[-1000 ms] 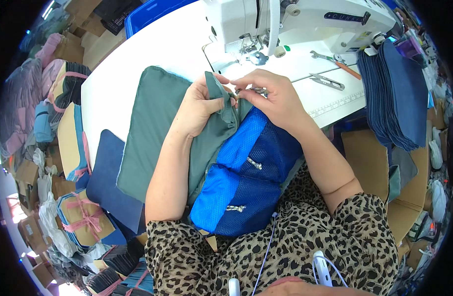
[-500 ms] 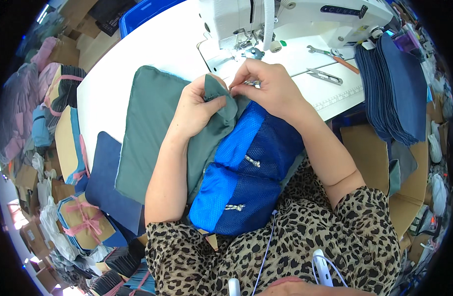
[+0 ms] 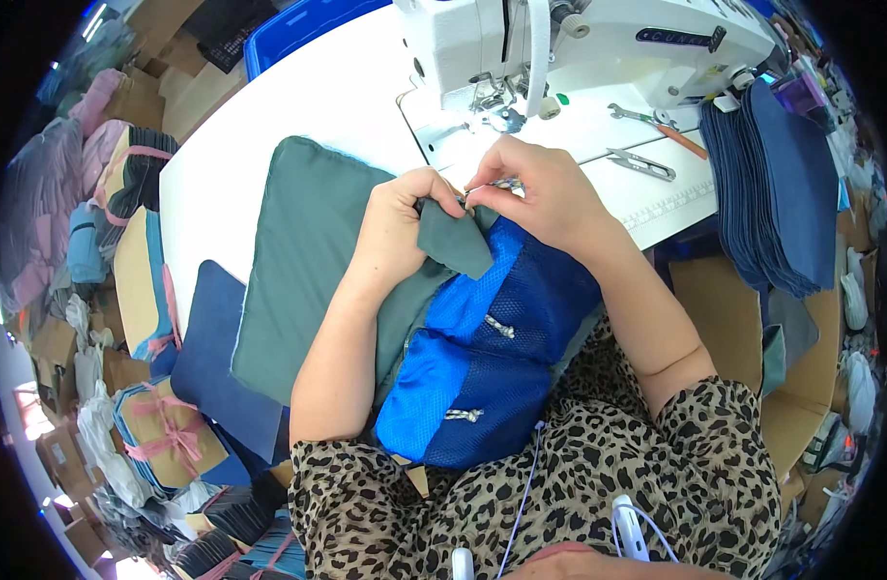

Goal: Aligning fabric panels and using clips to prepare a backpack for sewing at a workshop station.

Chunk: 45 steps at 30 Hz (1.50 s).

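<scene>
A sewn piece lies over my lap and the table edge, with a dark green fabric panel (image 3: 313, 251) on the left and a blue mesh-covered section (image 3: 492, 387) on the right. Two short patterned cord pulls, an upper one (image 3: 499, 327) and a lower one (image 3: 465, 416), hang on the blue part. My left hand (image 3: 400, 227) is closed on the green fabric at its upper edge, where a loose flap (image 3: 455, 242) hangs below the fingers. Against it, my right hand (image 3: 540, 188) pinches a similar patterned cord pull (image 3: 507, 184); the exact spot between the fingertips is hidden.
A white sewing machine (image 3: 472, 48) stands just beyond my hands. Thread snips (image 3: 641, 164), a wrench (image 3: 637, 115) and an orange-handled tool (image 3: 683, 141) lie to its right. Navy panels (image 3: 791, 184) are stacked at the right, above a cardboard box (image 3: 719, 300). Another navy panel (image 3: 211, 338) hangs at the left.
My left fingers have shifted their grip up toward the right fingertips, and the green flap has dropped below them. My right hand keeps its pinch. The view has shifted slightly.
</scene>
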### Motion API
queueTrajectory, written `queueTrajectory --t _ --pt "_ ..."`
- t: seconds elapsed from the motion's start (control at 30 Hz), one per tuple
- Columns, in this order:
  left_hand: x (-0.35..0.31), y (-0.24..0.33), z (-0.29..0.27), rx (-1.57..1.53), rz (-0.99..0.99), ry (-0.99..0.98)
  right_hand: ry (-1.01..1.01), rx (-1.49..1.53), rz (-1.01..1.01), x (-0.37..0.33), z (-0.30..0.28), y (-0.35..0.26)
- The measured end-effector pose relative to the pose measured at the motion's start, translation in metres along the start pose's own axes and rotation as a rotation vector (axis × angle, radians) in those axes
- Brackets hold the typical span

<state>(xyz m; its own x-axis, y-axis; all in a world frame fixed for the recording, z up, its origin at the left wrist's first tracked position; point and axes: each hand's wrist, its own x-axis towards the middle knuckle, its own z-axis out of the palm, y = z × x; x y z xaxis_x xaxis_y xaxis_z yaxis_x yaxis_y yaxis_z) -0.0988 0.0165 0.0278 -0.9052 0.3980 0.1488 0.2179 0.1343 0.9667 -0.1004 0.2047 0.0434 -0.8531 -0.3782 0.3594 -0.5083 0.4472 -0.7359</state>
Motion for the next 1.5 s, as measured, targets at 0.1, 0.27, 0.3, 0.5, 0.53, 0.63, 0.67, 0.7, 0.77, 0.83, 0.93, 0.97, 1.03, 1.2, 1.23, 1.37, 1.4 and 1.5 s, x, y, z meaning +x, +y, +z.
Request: queueTrajectory --t 0.1,0.27,0.3,0.5,0.53,0.63,0.67,0.7,0.77,0.83,0.93,0.97,1.03,1.2,1.23,1.37,1.4,1.5 --pt "-0.001 -0.004 -0.001 0.077 -0.026 0.009 0.022 -0.157 -0.094 -0.001 0.000 -0.003" --pt "-0.003 -0.002 0.000 0.084 -0.068 0.033 -0.018 -0.178 -0.131 -0.002 0.001 0.001" --pt "-0.002 -0.003 0.001 0.076 -0.068 0.051 -0.048 -0.138 -0.102 -0.003 0.000 0.002" --pt "0.002 -0.011 -0.003 -0.165 -0.143 0.027 -0.013 0.095 0.025 -0.011 0.000 0.005" --pt "0.003 -0.011 -0.004 -0.164 -0.143 0.026 -0.011 0.096 0.025 -0.011 -0.001 0.004" --pt "0.004 -0.014 -0.003 -0.170 -0.066 0.037 -0.012 0.137 0.008 -0.011 -0.004 0.003" --pt "0.004 -0.016 -0.004 -0.244 -0.092 0.025 0.000 0.139 0.013 -0.012 -0.005 0.004" --pt "0.004 -0.016 -0.004 -0.316 -0.118 0.015 0.010 0.143 0.016 -0.011 -0.005 0.004" --pt "0.004 -0.016 -0.005 -0.329 -0.123 0.018 0.014 0.199 0.031 -0.011 -0.006 0.004" --pt "0.005 -0.016 -0.004 -0.348 -0.128 0.015 0.020 0.250 0.051 -0.011 -0.007 0.004" --pt "0.006 -0.014 -0.003 -0.424 -0.201 0.019 0.080 0.347 0.079 -0.007 -0.009 0.002" --pt "0.005 -0.014 -0.002 -0.393 -0.172 0.021 0.043 0.442 0.095 -0.008 -0.008 -0.001" --pt "0.002 -0.011 -0.002 -0.356 -0.142 0.028 0.005 0.542 0.103 -0.009 -0.006 -0.004" --pt "0.003 -0.008 0.001 -0.272 -0.042 0.034 -0.048 0.286 0.091 -0.010 -0.004 0.001" --pt "0.002 -0.008 0.000 -0.290 -0.048 0.028 -0.045 0.200 -0.011 -0.010 -0.003 0.002" --pt "0.002 -0.011 -0.003 -0.329 -0.098 0.037 -0.089 0.256 0.065 -0.009 -0.005 0.002" --pt "0.003 -0.011 -0.003 -0.387 -0.105 0.012 -0.077 0.321 0.146 -0.010 -0.006 0.003" --pt "0.006 -0.011 -0.001 -0.455 -0.110 -0.009 -0.037 0.505 0.279 -0.010 -0.005 0.012"
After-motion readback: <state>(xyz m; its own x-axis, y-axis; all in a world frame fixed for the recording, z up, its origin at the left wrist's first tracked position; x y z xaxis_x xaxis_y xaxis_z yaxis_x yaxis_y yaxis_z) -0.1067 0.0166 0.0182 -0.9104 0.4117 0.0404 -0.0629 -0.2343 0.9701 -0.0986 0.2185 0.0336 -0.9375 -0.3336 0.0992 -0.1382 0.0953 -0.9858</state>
